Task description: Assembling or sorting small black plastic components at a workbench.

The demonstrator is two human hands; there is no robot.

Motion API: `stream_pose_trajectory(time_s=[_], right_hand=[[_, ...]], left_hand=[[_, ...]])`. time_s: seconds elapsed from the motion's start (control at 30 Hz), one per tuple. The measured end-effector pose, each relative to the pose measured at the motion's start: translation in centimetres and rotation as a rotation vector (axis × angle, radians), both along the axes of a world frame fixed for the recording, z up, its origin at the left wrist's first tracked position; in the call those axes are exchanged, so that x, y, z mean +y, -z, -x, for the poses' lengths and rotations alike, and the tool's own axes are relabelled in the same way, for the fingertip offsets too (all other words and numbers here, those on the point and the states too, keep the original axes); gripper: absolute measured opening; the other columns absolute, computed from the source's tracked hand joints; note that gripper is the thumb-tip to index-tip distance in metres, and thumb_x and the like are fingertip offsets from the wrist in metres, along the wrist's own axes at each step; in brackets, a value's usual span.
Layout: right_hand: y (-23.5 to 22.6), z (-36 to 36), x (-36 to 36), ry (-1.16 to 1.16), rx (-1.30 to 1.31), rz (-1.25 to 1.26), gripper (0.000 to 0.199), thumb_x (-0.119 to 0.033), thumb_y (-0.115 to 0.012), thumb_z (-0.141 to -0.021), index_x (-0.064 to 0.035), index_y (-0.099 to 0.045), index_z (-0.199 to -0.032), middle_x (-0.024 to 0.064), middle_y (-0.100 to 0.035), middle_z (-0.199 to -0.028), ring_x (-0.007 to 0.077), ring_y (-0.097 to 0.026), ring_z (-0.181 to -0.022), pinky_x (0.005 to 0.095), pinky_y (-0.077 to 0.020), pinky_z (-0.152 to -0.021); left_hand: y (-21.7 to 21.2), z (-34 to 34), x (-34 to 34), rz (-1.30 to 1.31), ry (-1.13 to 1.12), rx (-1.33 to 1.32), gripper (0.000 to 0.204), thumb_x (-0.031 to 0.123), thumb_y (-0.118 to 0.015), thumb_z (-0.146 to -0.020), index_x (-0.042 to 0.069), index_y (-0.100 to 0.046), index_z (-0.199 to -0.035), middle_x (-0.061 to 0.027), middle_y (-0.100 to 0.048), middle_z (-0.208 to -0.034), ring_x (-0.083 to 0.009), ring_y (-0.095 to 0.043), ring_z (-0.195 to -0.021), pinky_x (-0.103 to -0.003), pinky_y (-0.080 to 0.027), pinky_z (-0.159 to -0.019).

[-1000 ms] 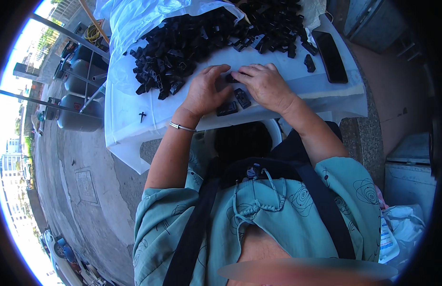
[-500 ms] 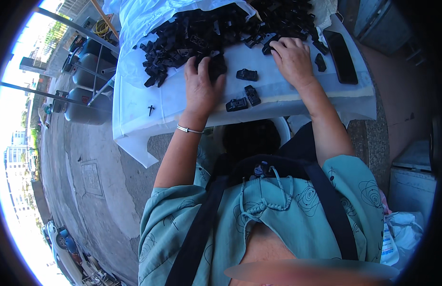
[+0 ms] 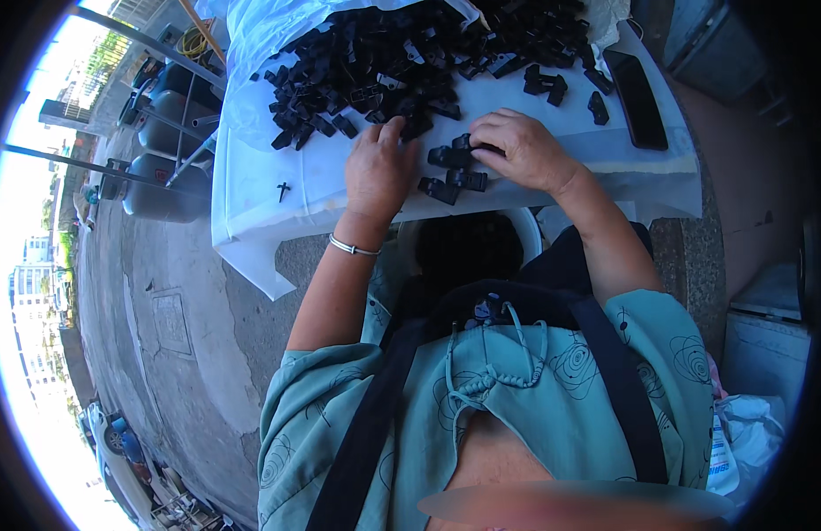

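Black plastic clips (image 3: 410, 62) lie heaped across the far half of my white-covered table (image 3: 251, 190), and a few loose ones (image 3: 453, 173) sit between my hands near the front edge. My left hand (image 3: 379, 173) lies palm down, fingers close together and reaching into the near fringe of the heap. My right hand (image 3: 527, 152) curls over 1 small cluster, fingertips bent down on a clip; whether I am truly pinching it or only pressing on it I cannot tell, since my knuckles cover the contact.

The loose clips by the edge worry me: I judge that a careless sweep of either wrist could knock them off into the white bucket (image 3: 516, 232) below or past it onto the ground. The dark phone (image 3: 638, 99) lies near the right edge and could be nudged the same way.

Much of the bucket's inside is lost in shadow, the clips' exact shape blurs together, and a tiny cross-shaped piece (image 3: 284, 189) at left is too small to identify.
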State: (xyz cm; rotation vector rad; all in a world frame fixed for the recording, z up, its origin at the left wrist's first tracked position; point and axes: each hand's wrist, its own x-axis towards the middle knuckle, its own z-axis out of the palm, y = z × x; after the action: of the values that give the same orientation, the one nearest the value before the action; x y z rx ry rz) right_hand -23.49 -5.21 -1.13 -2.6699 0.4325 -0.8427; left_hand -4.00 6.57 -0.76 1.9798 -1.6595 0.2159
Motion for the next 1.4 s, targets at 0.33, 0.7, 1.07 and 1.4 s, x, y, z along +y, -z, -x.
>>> stream_pose_trajectory(time_s=[0.33,0.7,1.07,1.4], right_hand=[[0.2,-0.7,1.0,0.007,-0.263,-0.179,0.019,-0.005,-0.066,-0.079,-0.0062,-0.064,-0.098,0.0106,-0.065,-0.097,0.0285,-0.063,-0.092,0.0358,-0.0516,-0.081],[0.4,-2.1,3.2,0.078,-0.101,0.169,0.025,-0.005,-0.063,-0.082,-0.0103,-0.068,-0.106,0.009,-0.065,-0.103,0.024,-0.062,-0.093,0.0363,-0.0471,-0.081],[1.4,-2.6,2.2,0.013,-0.235,-0.11,0.025,-0.003,-0.063,-0.081,-0.0066,-0.067,-0.106,0.0107,-0.065,-0.102,0.0279,-0.062,-0.094,0.0371,-0.0502,-0.084],[1.1,-2.5,1.9,0.007,-0.227,-0.07,0.022,-0.002,-0.065,-0.081,-0.0084,-0.07,-0.101,0.0102,-0.065,-0.103,0.0266,-0.063,-0.096,0.0344,-0.0523,-0.085]], left_hand=[[0.5,0.5,-1.0,0.006,0.285,0.388,0.047,0.009,-0.074,-0.071,0.01,-0.057,-0.115,-0.0098,-0.067,-0.09,-0.0243,-0.065,-0.074,-0.033,-0.052,-0.066],[0.3,-0.4,-0.8,-0.003,0.355,0.374,0.053,0.009,-0.075,-0.069,0.005,-0.055,-0.118,-0.0097,-0.068,-0.092,-0.0206,-0.065,-0.072,-0.031,-0.053,-0.066],[0.7,-0.7,-1.4,-0.053,0.312,0.509,0.048,0.01,-0.075,-0.072,0.007,-0.058,-0.117,-0.0094,-0.068,-0.093,-0.0183,-0.065,-0.072,-0.029,-0.053,-0.068],[1.0,-0.9,-1.6,-0.048,0.344,0.425,0.047,0.01,-0.075,-0.071,0.007,-0.059,-0.115,-0.0073,-0.068,-0.084,-0.0164,-0.064,-0.066,-0.028,-0.052,-0.065]])
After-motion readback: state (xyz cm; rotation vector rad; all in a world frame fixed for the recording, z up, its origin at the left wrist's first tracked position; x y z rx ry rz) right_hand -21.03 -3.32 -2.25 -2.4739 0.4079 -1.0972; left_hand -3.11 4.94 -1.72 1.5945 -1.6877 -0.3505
